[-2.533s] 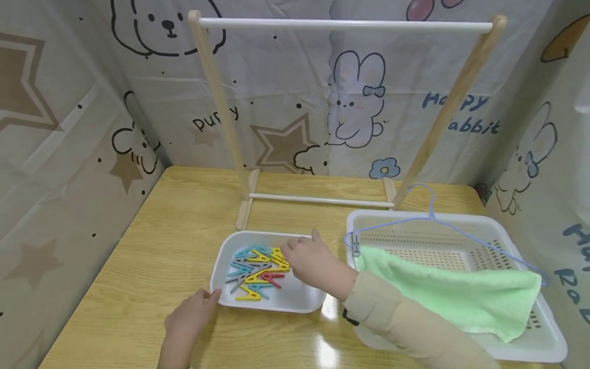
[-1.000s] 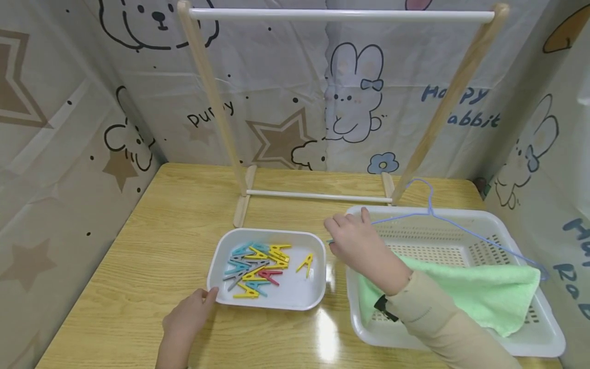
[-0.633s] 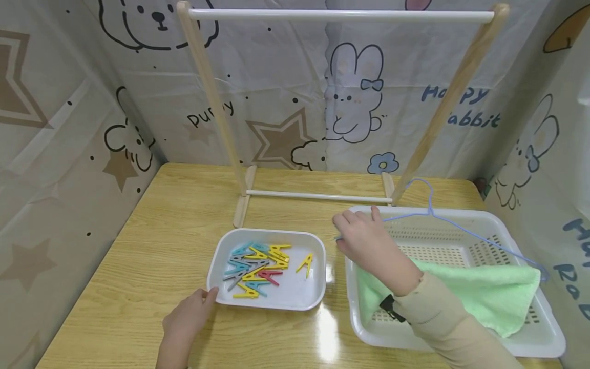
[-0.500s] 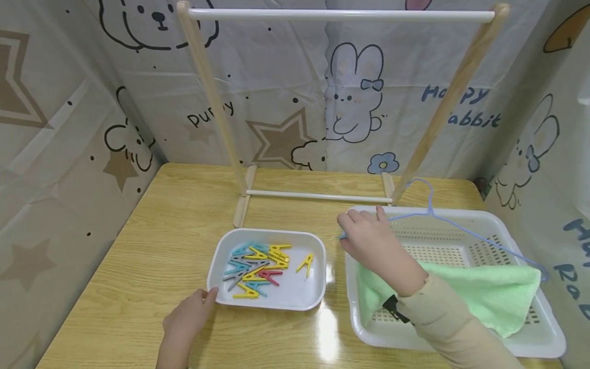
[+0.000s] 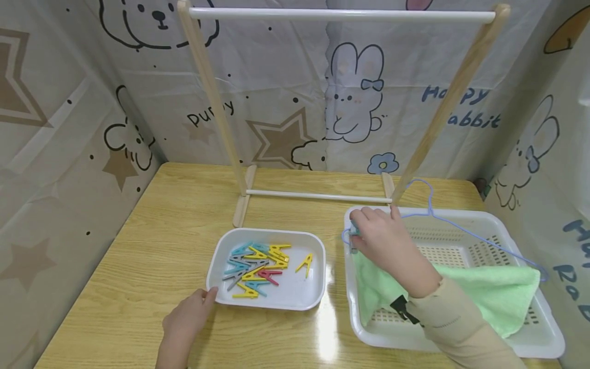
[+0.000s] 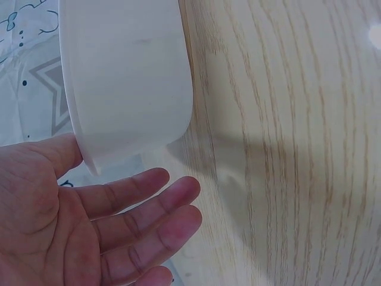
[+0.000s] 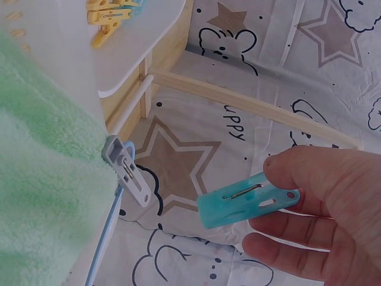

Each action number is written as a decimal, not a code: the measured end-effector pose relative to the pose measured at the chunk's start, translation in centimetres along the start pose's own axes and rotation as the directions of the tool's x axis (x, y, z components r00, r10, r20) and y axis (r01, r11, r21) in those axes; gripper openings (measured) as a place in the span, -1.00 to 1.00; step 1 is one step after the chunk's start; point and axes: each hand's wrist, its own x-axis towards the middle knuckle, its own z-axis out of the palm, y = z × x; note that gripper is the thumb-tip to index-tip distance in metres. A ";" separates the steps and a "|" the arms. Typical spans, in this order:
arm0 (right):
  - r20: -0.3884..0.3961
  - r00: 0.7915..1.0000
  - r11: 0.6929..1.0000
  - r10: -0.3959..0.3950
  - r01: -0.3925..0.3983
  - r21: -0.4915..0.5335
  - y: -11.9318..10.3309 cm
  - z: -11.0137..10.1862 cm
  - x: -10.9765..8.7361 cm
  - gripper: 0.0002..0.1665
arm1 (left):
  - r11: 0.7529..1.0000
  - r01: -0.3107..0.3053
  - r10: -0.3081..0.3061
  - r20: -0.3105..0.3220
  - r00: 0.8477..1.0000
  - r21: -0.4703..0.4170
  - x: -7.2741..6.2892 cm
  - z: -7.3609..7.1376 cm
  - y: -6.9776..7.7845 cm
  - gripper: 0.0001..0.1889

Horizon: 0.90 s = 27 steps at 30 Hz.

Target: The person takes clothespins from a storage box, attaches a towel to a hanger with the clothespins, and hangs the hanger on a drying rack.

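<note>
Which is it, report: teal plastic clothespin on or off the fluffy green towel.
Off: in the right wrist view, the right hand pinches the teal clothespin, with a visible gap to the towel.

Tabletop (image 5: 133,236): evenly, moderately bright, apparently lit from above; a white glare streak at 6 o'clock in the head view, a round hot spot at 2 o'clock in the left wrist view.
Clothespin tray (image 5: 297,297): its outer wall pale and low in contrast; a soft grey shadow spreads from its corner toward 4 o'clock in the left wrist view.
Printed wall sheet (image 5: 286,61): pale sheen along creases at 9 o'clock, dimmer folds near 2 o'clock.
White top rail (image 5: 341,15): thin lengthwise highlight.
Teal clothespin (image 7: 238,199): readable in the muted, hazy right wrist view.
Green towel (image 7: 47,179): soft-edged at 9 o'clock.
</note>
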 end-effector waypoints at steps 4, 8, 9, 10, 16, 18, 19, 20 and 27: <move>-0.002 1.000 1.000 0.008 -0.008 0.004 0.1 -0.1 -0.2 -0.71 | 1.000 -0.003 0.003 -0.004 1.000 -0.002 0.0 0.0 0.0 -0.16; -0.011 1.000 1.000 0.020 -0.019 0.008 0.4 -0.2 -0.4 -0.70 | 1.000 -0.006 0.006 -0.005 1.000 0.001 -0.1 0.0 0.0 -0.16; -0.014 1.000 1.000 0.022 -0.022 0.011 0.5 -0.2 -0.4 -0.69 | 1.000 -0.007 0.007 -0.005 1.000 0.002 0.0 0.0 0.0 -0.17; -0.019 1.000 1.000 0.022 -0.022 0.013 0.5 -0.3 -0.5 -0.68 | 1.000 -0.008 0.008 -0.005 1.000 0.003 0.0 0.0 0.0 -0.17; -0.039 0.999 0.999 0.019 -0.018 0.029 1.0 -0.5 -0.9 -0.67 | 1.000 -0.011 0.011 -0.005 1.000 0.005 -0.1 0.0 0.0 -0.17; -0.028 0.999 0.999 0.031 -0.030 0.038 1.2 -0.6 -0.9 -0.67 | 1.000 -0.008 0.008 -0.005 1.000 0.007 -0.1 0.0 0.0 -0.17; -0.024 0.999 0.999 0.036 -0.035 0.039 1.3 -0.7 -1.0 -0.67 | 1.000 -0.007 0.007 -0.004 1.000 0.009 -0.1 0.0 0.0 -0.17; -0.021 0.999 0.998 0.042 -0.041 0.041 1.4 -0.7 -1.0 -0.67 | 1.000 -0.005 0.005 -0.004 1.000 0.010 -0.1 0.0 0.1 -0.18; -0.059 0.997 0.998 0.044 -0.041 0.043 1.9 -0.6 -1.5 -0.68 | 1.000 0.004 -0.004 0.000 1.000 0.009 -0.2 -0.1 0.3 -0.21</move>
